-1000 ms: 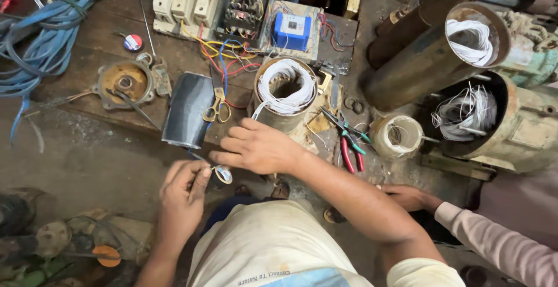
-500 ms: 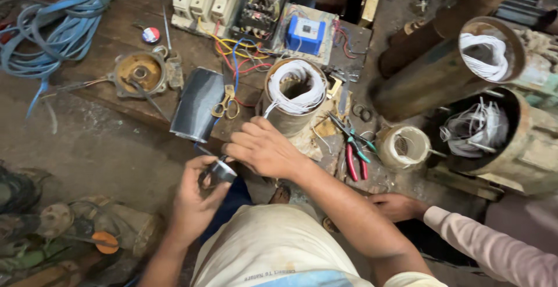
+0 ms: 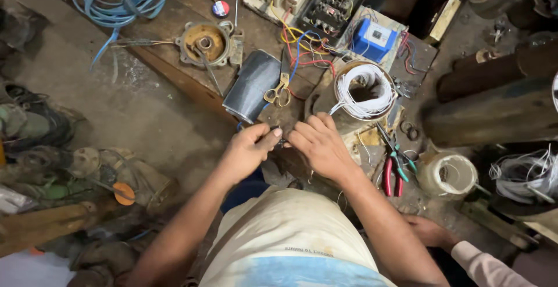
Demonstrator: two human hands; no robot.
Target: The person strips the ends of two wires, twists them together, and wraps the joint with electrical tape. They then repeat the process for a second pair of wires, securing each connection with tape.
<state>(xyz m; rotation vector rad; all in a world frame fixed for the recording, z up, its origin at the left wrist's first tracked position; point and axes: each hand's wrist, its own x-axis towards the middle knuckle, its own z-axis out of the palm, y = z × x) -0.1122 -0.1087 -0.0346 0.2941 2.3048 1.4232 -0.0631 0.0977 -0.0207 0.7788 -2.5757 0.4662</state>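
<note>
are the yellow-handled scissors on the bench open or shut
Shut: the scissors lie with both handle loops side by side and blades together.

Whatever the left hand (image 3: 247,150) and right hand (image 3: 318,145) pinch between their fingers (image 3: 273,134) is too small and too covered to tell. Right of the white wire coil (image 3: 361,91), the rusty pipes (image 3: 494,104) run off the frame's edge. Below the coil, another person's hand (image 3: 429,230) shows only in part, its sleeve (image 3: 485,266) cut off at the bottom corner.
</note>
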